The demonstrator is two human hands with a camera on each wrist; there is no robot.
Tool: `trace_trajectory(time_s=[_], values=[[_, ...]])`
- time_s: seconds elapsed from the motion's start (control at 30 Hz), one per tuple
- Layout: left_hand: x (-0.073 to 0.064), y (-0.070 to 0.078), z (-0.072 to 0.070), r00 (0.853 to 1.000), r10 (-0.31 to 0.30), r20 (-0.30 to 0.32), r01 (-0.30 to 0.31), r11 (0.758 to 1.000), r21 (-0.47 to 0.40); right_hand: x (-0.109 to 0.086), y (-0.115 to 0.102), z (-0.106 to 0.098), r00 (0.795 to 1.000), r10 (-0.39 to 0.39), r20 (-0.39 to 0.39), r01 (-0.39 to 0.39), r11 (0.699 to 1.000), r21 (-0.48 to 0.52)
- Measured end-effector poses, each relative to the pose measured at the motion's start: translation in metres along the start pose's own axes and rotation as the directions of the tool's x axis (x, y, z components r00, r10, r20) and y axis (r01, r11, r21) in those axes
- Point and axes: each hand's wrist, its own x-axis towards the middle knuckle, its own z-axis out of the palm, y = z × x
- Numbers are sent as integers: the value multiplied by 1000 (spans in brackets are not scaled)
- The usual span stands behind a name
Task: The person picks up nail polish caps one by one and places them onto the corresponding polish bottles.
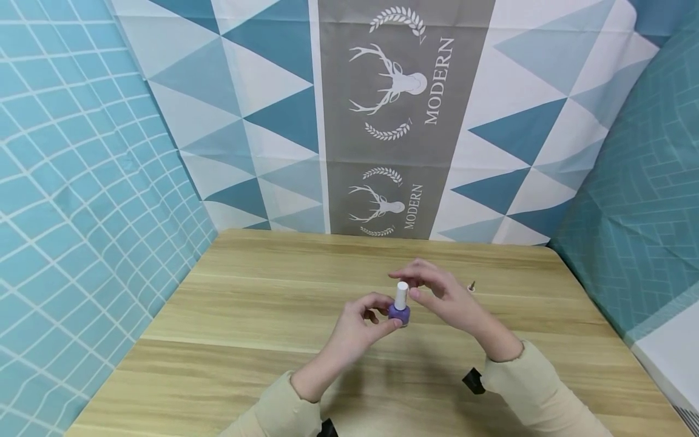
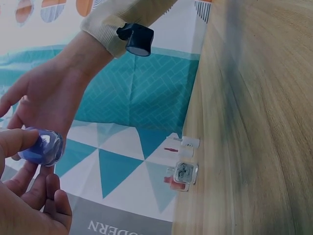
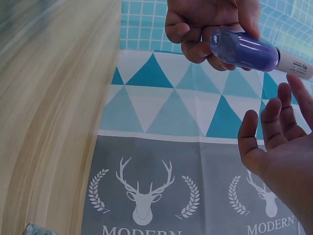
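A nail polish bottle (image 1: 399,313) with purple polish and a white cap (image 1: 401,296) is held up over the table, cap upward and slightly tilted. My left hand (image 1: 357,325) pinches its glass body between thumb and fingers, as the left wrist view also shows. Beside the cap is my right hand (image 1: 445,297), fingers spread and loosely bent around it without gripping. In the right wrist view a fingertip of the right hand (image 3: 279,152) comes right at the printed white cap (image 3: 296,66).
Toward the back right of the wooden table (image 1: 246,291) stands a small white cap with its brush up (image 1: 471,287). The left wrist view shows a clear glass bottle (image 2: 186,172) and a red one (image 2: 177,185) near it. Patterned cloths (image 1: 273,121) hang around the table.
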Motion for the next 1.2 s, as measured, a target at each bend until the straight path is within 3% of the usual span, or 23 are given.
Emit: trace_trajectory(time_s=[0.33, 0.6, 1.2], values=[[-1, 3, 1, 1000, -8, 9, 8, 1000, 18, -1, -3, -4, 1000, 5, 18, -5, 1000, -8], [-8, 35, -4, 1000, -10, 19, 9, 1000, 8, -1, -1, -5, 1000, 5, -9, -6, 999, -45], [-10, 38, -3, 999, -31, 24, 31, 999, 25, 1, -2, -3, 999, -26, -44, 26, 999, 20]])
